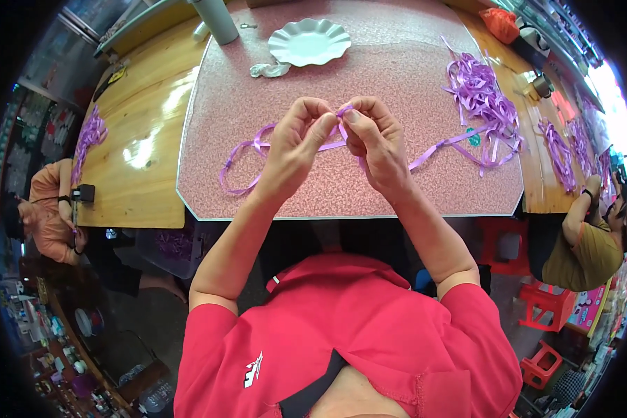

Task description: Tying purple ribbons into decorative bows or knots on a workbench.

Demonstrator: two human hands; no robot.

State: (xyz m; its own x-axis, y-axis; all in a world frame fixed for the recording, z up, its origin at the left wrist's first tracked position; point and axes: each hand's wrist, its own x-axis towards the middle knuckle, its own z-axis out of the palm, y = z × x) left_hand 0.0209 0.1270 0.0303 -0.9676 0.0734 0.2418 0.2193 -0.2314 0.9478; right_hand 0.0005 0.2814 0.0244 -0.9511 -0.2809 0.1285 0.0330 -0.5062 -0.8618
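Note:
Above the pink speckled tabletop, my left hand (298, 143) and my right hand (377, 143) meet, thumbs and fingertips pinched on a narrow purple ribbon (435, 148). A small bit of it shows between the fingertips, where it looks looped or knotted; the fingers hide the rest. To the left of my left hand, the ribbon lies in a loose loop on the table. On the other side it runs out past my right hand toward a tangled heap of purple ribbons (477, 87) at the table's right.
A white scalloped plate (310, 43) sits at the back, beside a crumpled whitish wrapper (269, 70) and a grey-green cylinder (217, 21). Wooden tables (143, 139) with more purple ribbons adjoin both sides. One person sits at each side. Red stools (547, 306) stand at lower right.

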